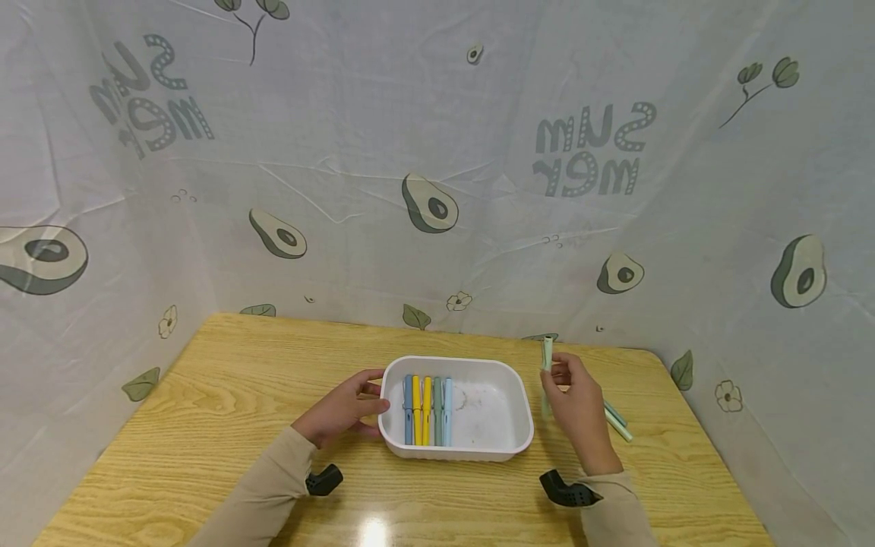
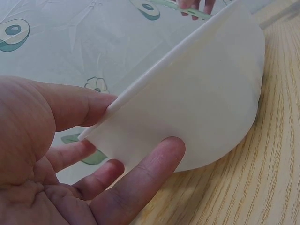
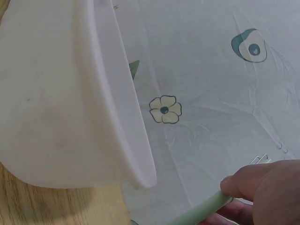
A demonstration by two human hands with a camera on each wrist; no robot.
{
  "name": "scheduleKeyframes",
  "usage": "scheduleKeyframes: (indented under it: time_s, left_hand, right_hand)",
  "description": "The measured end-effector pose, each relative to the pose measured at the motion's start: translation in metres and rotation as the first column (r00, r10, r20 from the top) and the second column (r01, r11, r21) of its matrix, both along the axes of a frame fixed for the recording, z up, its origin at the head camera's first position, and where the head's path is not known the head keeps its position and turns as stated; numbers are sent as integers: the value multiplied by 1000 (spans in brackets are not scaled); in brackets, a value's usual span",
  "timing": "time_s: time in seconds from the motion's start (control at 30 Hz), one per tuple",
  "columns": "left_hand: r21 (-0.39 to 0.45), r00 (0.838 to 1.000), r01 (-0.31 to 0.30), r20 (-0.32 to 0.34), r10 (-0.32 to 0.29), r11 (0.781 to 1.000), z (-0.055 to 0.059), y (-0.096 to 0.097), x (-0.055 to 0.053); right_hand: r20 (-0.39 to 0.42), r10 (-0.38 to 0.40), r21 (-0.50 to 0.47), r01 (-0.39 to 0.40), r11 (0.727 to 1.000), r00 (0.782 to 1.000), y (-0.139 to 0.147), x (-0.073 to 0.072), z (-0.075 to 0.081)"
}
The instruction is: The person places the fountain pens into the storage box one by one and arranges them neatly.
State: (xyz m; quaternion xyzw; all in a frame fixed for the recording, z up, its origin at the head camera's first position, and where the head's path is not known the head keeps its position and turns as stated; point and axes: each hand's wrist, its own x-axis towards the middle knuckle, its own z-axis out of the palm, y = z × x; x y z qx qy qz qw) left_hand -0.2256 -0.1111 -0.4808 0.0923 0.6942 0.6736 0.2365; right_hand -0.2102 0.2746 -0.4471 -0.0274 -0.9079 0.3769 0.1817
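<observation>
A white plastic tray (image 1: 454, 454) stands on the table; its left end is held by my left hand (image 1: 347, 409). In the left wrist view the thumb lies on the rim and the fingers touch the outer wall (image 2: 201, 103). Inside, on the left, several pens lie side by side: a dark blue pen (image 1: 408, 418), two yellow pens (image 1: 427, 418), a green pen (image 1: 437, 418) and a light blue pen (image 1: 447, 418). Just off the tray's right end, my right hand (image 1: 574, 399) pinches a pale green pen (image 1: 548, 353), held roughly upright. The right wrist view shows that pen (image 3: 204, 211) too.
Right of my right hand, a pale green pen (image 1: 618, 425) and a darker green pen (image 1: 616, 413) lie on the wooden table (image 1: 287, 365). A printed cloth (image 1: 355, 266) hangs behind the table and along its sides.
</observation>
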Motion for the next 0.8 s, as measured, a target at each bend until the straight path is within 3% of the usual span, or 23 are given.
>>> scheduleKeyframes:
  time_s: [0.3,0.8]
  left_hand:
    - [-4,1000,-6,4,6,1000,-1,0,0]
    - [0,1000,-5,9,5,1000,-1,0,-1]
  right_hand:
    - [-46,-21,-26,20,999,999,-5,3,5]
    - [-98,10,-119,-22,993,995,-15,9,15]
